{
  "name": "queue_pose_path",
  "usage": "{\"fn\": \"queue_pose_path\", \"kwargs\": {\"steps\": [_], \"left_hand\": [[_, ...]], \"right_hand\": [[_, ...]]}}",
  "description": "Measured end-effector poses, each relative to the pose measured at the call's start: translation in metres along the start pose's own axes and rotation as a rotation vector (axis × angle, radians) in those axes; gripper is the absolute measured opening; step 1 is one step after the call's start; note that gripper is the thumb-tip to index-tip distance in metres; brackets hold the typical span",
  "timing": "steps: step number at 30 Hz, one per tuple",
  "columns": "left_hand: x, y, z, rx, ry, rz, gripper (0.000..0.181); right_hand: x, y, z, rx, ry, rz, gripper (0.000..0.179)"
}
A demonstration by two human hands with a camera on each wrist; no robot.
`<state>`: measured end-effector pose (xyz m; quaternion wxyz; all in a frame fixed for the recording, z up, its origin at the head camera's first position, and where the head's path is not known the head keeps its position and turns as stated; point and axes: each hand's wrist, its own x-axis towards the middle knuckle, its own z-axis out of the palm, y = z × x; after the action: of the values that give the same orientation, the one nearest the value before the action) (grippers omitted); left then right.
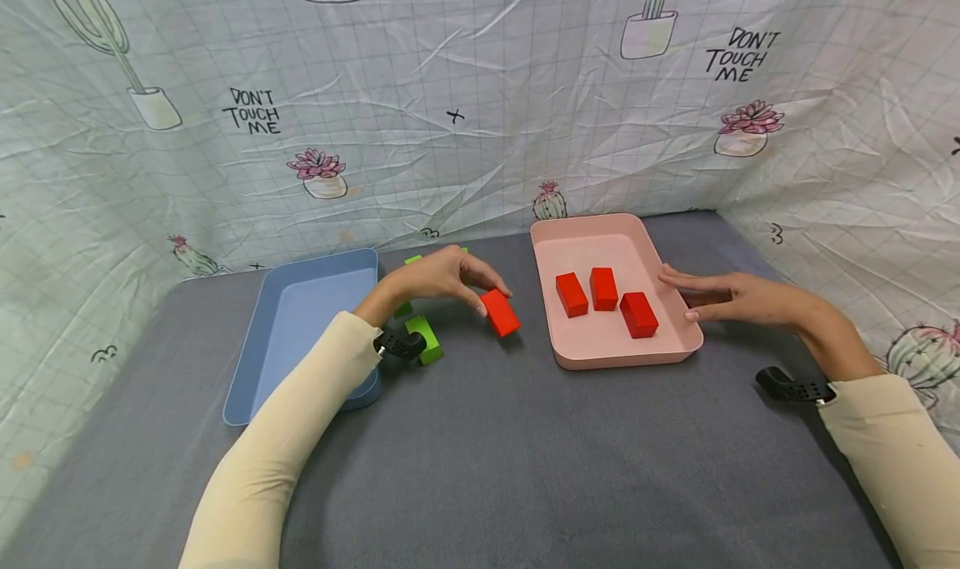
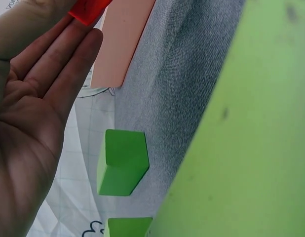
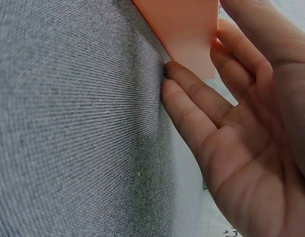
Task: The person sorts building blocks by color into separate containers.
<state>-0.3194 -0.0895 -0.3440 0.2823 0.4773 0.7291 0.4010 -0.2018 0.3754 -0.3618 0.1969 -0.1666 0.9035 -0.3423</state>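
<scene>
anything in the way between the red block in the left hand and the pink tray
No separate object shows between the red block in the left hand and the pink tray: just grey cloth, then the tray's raised left rim.

Red block [image 1: 500, 312], one: rectangular, plain, tilted, pinched in the left fingers [image 1: 482, 272] beside the pink tray. Pink tray [image 1: 592, 248], one: shallow, round-cornered, on the table [image 1: 480, 469], right fingers [image 1: 701, 282] at its rim. Smaller-lot red blocks [image 1: 603, 289], three: lying apart inside.

Grey cloth surface [image 1: 487, 461] beneath a blue tray [image 1: 303, 306], green blocks [image 1: 426, 341] and a pink tray [image 1: 592, 250].
</scene>
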Motion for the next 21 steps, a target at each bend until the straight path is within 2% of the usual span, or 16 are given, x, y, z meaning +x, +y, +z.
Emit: {"fn": "queue_pose_path", "kwargs": {"steps": [21], "left_hand": [[0.0041, 0.0071, 0.0039, -0.035, -0.006, -0.031, 0.043]], "right_hand": [[0.0018, -0.0005, -0.0008, 0.02, -0.003, -0.003, 0.074]]}}
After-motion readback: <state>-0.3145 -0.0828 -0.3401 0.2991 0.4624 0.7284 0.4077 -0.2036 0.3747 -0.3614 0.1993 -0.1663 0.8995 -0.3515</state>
